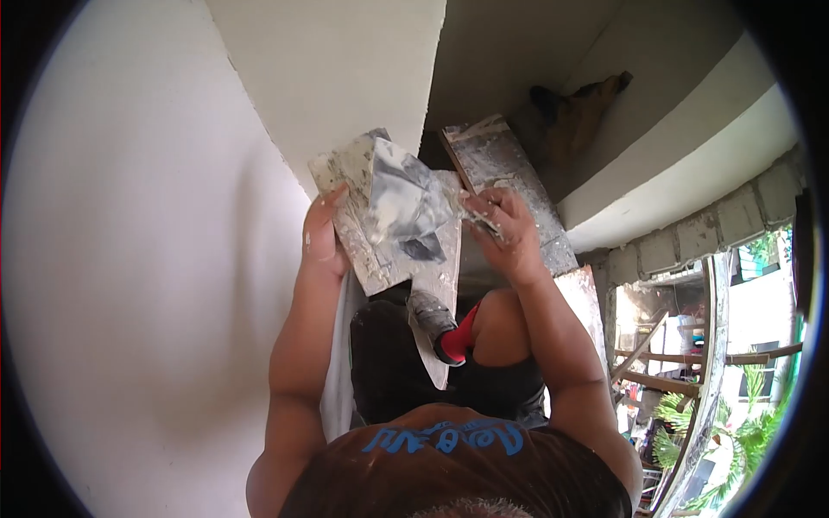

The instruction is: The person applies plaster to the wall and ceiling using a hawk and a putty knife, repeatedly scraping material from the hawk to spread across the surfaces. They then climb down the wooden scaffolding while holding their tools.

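My left hand [322, 226] grips the left edge of a flat mortar board [352, 246], its thumb over the top face. The board is crusted with pale putty and has a dark patch near its lower right. In my right hand [508, 231], the fingers are wrapped round the handle of a wide putty knife [401, 194]. Its blade is smeared with white putty and overlaps the middle of the board in this view. Specks of putty stick to the right-hand fingers. A shoe [428, 315] and red sock show below the board.
Pale walls [147, 259] rise at the left and straight ahead, meeting at a rough corner edge. Putty-stained planks [518, 164] lie below. A brown object [579, 112] rests in shadow at the back right. An opening at right shows wooden poles [661, 380] and plants.
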### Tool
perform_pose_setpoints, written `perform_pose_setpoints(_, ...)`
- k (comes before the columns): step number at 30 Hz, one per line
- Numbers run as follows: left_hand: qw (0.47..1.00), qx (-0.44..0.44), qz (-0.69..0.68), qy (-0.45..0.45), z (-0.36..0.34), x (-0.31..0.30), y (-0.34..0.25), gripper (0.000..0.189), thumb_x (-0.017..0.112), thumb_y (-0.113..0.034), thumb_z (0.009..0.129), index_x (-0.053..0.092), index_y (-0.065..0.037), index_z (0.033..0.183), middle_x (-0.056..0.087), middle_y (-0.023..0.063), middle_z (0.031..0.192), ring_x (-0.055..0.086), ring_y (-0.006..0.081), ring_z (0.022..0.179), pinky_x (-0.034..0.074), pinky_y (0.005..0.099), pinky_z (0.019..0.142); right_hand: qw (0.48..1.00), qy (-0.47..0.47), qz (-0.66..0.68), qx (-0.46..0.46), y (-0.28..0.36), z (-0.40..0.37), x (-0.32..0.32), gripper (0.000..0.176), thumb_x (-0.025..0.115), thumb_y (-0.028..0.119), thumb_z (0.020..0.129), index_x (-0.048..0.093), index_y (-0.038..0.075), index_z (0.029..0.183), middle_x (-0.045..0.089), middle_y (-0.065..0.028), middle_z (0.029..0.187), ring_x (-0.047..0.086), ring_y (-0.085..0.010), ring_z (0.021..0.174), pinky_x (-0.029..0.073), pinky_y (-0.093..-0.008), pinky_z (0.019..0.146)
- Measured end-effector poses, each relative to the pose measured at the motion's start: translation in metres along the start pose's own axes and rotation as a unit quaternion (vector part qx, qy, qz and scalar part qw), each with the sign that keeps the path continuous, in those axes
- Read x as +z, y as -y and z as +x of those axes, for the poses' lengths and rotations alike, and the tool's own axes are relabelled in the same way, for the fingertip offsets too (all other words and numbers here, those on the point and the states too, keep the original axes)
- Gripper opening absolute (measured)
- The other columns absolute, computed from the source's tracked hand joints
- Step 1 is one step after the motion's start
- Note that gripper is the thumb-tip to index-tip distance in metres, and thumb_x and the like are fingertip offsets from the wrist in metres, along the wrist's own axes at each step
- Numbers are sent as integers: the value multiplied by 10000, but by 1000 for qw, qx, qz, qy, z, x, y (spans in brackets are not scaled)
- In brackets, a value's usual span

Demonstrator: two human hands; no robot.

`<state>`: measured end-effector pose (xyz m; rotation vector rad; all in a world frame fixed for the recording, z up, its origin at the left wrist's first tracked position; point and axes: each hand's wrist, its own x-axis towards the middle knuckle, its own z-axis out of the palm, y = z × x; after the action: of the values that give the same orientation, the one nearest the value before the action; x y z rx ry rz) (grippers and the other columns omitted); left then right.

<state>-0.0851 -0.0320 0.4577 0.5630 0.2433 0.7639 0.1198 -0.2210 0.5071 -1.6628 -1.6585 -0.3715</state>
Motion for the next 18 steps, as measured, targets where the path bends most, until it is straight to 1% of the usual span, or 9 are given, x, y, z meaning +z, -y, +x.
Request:
perform_pose_setpoints(2, 1000, -4, -27, 8, -4, 22, -13, 427, 544, -194, 905, 510, 51, 1253, 628, 181, 1163, 642, 312, 1021, 525, 410, 902, 998, 0, -62, -12, 0, 5, -3, 519, 756, 35, 685, 649, 158, 1177, 614, -67, 1001, 595, -294, 880, 510, -401, 760)
perform_pose_setpoints(4, 993, 103, -14, -48, -10, 41, -27, 430, 538, -183, 891, 512, 47, 1252, 615, 189, 1190, 635, 321, 1038, 511, 411, 929, 995, -65, -63, 46, -7, 6, 0, 509, 746, 41, 692, 652, 168, 1176, 609, -71, 1023, 592, -287, 912, 505, -398, 762)
perform_pose_setpoints(7, 940, 321, 110, 21, 3, 83, -78, 437, 587, -72, 858, 518, 61, 1268, 620, 165, 1167, 644, 280, 1011, 533, 381, 876, 993, -56, -45, 97, -17, 0, 1, 460, 734, 69, 738, 645, 160, 1180, 608, -76, 1031, 592, -300, 938, 501, -396, 794)
perform_pose_setpoints(9, 814, 466, 342, -60, 44, 79, -95, 346, 591, 5, 877, 570, 50, 1219, 644, 102, 1113, 636, 229, 1000, 528, 362, 882, 988, -8, -26, 151, -15, -5, -2, 402, 717, 48, 770, 639, 87, 1163, 630, -120, 1108, 598, -332, 1033, 479, -385, 886)
perform_pose_setpoints(10, 753, 474, 454, -53, 57, 90, -98, 303, 606, -8, 889, 623, -10, 1191, 664, 76, 1149, 636, 226, 1074, 513, 351, 918, 989, -9, -22, 148, -15, -5, -2, 402, 717, 48, 770, 639, 87, 1163, 630, -120, 1108, 598, -332, 1033, 479, -385, 886)
perform_pose_setpoints(11, 541, 595, 594, -32, 80, 95, -106, 382, 607, 11, 858, 609, -68, 1231, 651, 66, 1221, 607, 237, 1166, 500, 352, 952, 989, -5, -8, 149, -15, -6, -1, 391, 719, 51, 774, 639, 80, 1156, 632, -120, 1108, 601, -333, 1032, 481, -384, 887)
perform_pose_setpoints(12, 429, 633, 644, -3, 101, 95, -112, 462, 618, 34, 812, 600, -103, 1253, 630, 73, 1263, 574, 267, 1211, 494, 367, 969, 989, -3, 5, 149, -16, -6, 1, 381, 721, 54, 777, 639, 74, 1149, 634, -121, 1108, 603, -334, 1030, 482, -383, 887)
perform_pose_setpoints(14, 297, 654, 696, -12, 137, 89, -114, 519, 632, 42, 778, 595, -136, 1264, 637, 56, 1255, 582, 263, 1198, 489, 393, 980, 989, -12, 13, 145, -18, -6, 3, 385, 729, 67, 774, 641, 101, 1148, 627, -112, 1073, 602, -336, 1001, 491, -393, 854)
perform_pose_setpoints(18, 235, 626, 744, -9, 160, 82, -106, 627, 600, 100, 709, 574, -124, 1295, 614, 63, 1295, 563, 256, 1224, 461, 382, 1019, 984, -31, 86, 152, -24, -6, 3, 397, 744, 59, 765, 642, 111, 1145, 630, -118, 1031, 613, -339, 965, 503, -396, 819)
